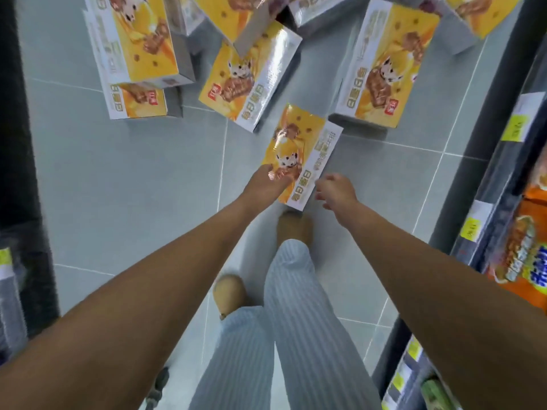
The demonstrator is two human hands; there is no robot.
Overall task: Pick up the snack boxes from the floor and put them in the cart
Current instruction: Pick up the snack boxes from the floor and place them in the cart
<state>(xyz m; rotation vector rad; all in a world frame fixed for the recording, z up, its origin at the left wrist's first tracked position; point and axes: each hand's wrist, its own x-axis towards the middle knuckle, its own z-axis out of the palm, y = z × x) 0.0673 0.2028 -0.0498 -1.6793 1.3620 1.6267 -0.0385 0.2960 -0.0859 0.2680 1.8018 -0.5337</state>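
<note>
Several yellow and white snack boxes lie scattered on the grey tiled floor (124,179). The nearest snack box (302,143) lies in front of my feet. My left hand (268,184) grips its near left corner, fingers curled over the edge. My right hand (336,190) hovers just right of the same box, fingers loosely curled, holding nothing and not clearly touching it. Other boxes lie further off: one at centre (251,75), one at right (387,63), a stacked pair at left (133,39). No cart is in view.
Store shelving lines both sides of the aisle: a dark shelf unit on the left (17,143) and a shelf on the right (503,161) with price labels and orange snack bags (524,247). My striped trouser legs and feet (296,229) stand below the nearest box.
</note>
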